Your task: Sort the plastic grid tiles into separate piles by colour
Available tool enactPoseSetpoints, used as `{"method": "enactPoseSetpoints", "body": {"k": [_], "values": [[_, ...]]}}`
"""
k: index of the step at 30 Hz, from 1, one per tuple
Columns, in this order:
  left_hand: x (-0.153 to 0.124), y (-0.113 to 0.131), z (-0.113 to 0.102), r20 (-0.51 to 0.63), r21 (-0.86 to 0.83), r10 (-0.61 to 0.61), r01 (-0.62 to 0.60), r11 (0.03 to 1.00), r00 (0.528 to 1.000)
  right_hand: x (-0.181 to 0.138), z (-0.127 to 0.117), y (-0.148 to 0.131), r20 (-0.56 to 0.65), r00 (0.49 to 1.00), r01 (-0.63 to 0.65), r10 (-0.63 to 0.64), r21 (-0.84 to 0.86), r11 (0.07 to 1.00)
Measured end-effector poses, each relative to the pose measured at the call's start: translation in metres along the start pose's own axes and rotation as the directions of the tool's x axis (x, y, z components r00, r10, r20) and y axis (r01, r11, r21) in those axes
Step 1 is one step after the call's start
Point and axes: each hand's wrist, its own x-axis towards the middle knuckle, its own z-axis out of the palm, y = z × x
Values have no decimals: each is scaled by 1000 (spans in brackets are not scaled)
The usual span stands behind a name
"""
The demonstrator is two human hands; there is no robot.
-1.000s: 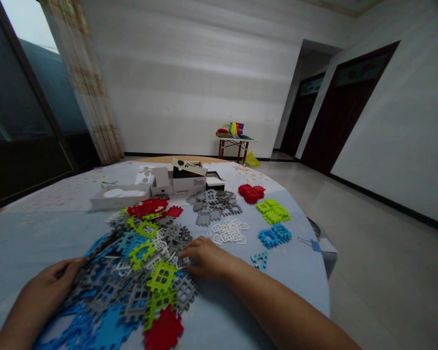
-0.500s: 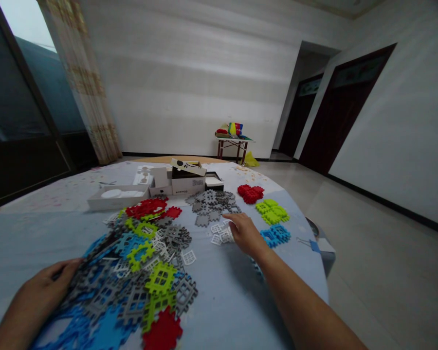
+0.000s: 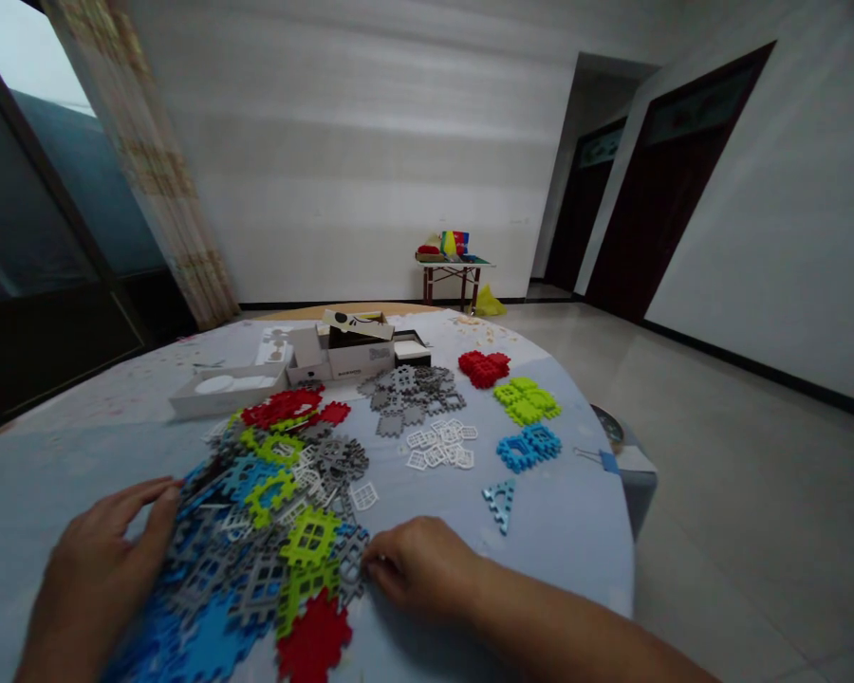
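A mixed heap of interlocking plastic tiles [image 3: 256, 531] in blue, grey, green, red and white spreads in front of me. At its left edge is my left hand [image 3: 110, 560]; thumb and forefinger come close together against the tiles, and what they hold is hidden. My right hand [image 3: 427, 569] pinches the right side of a grey window tile [image 3: 350, 560] at the heap's edge. Near it lie a red tile [image 3: 317, 640] and a green window tile [image 3: 311, 538]. A loose white window piece [image 3: 363, 496] lies just beyond my right hand.
Sorted piles lie farther off: grey tiles [image 3: 413, 394], white window pieces [image 3: 442, 446], red [image 3: 484, 368], green [image 3: 527, 400] and blue tiles [image 3: 529, 448]. A blue triangular piece [image 3: 500, 503] lies right of centre. Behind stand a white tray [image 3: 185, 403] and open boxes [image 3: 362, 360].
My right hand has moved back from the white window pieces to the heap's right edge and closed on a grey window tile. My left hand has shifted slightly right along the heap.
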Motion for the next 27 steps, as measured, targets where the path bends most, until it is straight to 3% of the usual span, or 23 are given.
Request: {"method": "enactPoseSetpoints", "body": {"k": [2,7,10,14,19,23,27], "values": [[0,34,-11,-35,-37,73,-74,997,997,0,5,-1,17,999,28,-28,-26,999],[2,95,-13,150,-200,222,-191,961,963,1,-5,13,-62,998,20,-21,-11,1000],[4,128,-5,321,-211,323,-265,941,890,-1,-15,20,-87,996,-9,9,5,1000],[3,166,8,513,-143,372,-350,926,774,-5,-20,22,28,1000,11,-11,1,1000],[4,189,23,659,-83,382,-442,893,648,-4,-15,25,64,998,26,-26,-4,1000],[10,196,31,674,-71,382,-459,885,632,-2,-13,30,47,999,25,-26,18,1000],[18,203,28,640,-71,366,-422,904,676,-1,-14,30,67,998,14,-16,36,999]]}}
